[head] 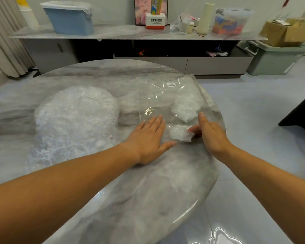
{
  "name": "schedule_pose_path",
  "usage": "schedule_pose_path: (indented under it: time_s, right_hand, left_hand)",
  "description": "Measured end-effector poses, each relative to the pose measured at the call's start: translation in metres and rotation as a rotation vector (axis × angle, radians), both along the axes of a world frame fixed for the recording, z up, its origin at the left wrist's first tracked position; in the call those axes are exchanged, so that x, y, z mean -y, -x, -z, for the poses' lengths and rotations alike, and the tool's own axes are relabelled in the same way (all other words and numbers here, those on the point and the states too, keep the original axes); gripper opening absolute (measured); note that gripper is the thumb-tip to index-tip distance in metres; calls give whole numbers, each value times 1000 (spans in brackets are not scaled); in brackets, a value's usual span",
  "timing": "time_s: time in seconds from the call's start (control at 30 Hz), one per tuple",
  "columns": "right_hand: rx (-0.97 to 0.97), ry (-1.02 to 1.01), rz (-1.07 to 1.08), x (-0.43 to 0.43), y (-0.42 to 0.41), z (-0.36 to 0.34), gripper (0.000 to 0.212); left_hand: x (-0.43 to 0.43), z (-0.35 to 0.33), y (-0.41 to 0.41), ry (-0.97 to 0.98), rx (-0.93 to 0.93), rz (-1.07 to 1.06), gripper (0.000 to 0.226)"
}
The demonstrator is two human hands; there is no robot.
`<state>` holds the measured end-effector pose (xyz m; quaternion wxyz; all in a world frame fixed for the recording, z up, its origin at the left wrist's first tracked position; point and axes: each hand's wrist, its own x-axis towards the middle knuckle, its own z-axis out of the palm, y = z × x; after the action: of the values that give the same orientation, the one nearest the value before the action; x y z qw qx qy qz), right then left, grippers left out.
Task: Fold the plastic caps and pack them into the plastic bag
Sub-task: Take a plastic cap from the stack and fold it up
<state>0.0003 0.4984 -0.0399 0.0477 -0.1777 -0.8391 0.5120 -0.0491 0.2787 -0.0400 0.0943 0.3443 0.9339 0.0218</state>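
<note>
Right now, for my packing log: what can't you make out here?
1. Head view: how many caps are in the pile; the clear layers blur together.
2. Head view: the print on the label of the plastic bag; too small.
3. Head view: whether the right hand pinches the folded cap; the cap hides its fingertips.

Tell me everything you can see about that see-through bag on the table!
The plastic bag is clear, shiny and crinkled, with a small white label near its far edge. It lies flat on the right side of the round table, its right edge running along the table's rim. White folded caps show through it. The left hand presses flat on its near end.
</note>
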Motion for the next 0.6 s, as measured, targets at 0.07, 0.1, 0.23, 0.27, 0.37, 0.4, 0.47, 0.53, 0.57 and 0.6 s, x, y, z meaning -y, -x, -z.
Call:
schedule_pose_path:
  time_s: [0.07, 0.1, 0.23, 0.27, 0.37, 0.4, 0.47, 0.53, 0.57, 0.6]
  right_hand:
    - [21, 47, -2, 3, 1, -4, 74]
    - [39, 63, 0, 6, 2, -8, 74]
    - [124, 148, 53, 15, 10, -20, 73]
    - [149, 262, 79, 18, 13, -22, 76]
    - [148, 793, 113, 27, 20, -29, 88]
    - [116, 939, 134, 29, 23, -31, 91]
    - [68, 1108, 180, 31, 30, -32, 96]
    - [57, 1161, 218, 35, 38, -30, 97]
    - [65, 1161, 238, 36, 42, -28, 98]
    - [68, 1163, 255, 37, 46, -26, 100]
  left_hand:
    - [0, 0, -3, -18, 6, 7, 89]
    - [0, 0, -5, -19, 7, 8, 89]
    - [-2, -2, -8, -36, 54, 2, 89]
    - [-2, -3, -8, -47, 72, 0, 89]
    - [-4, -4, -9, -76, 99, -8, 89]
    - [-4, -5, -10, -84, 106, -9, 88]
    - [-4, -5, -10, -84, 115, -6, 88]
    - [-2, -4, -10, -76, 119, -2, 87]
    - [-1, -3, -9, -72, 121, -2, 87]
    - [1, -1, -9, -65, 124, -3, 87]
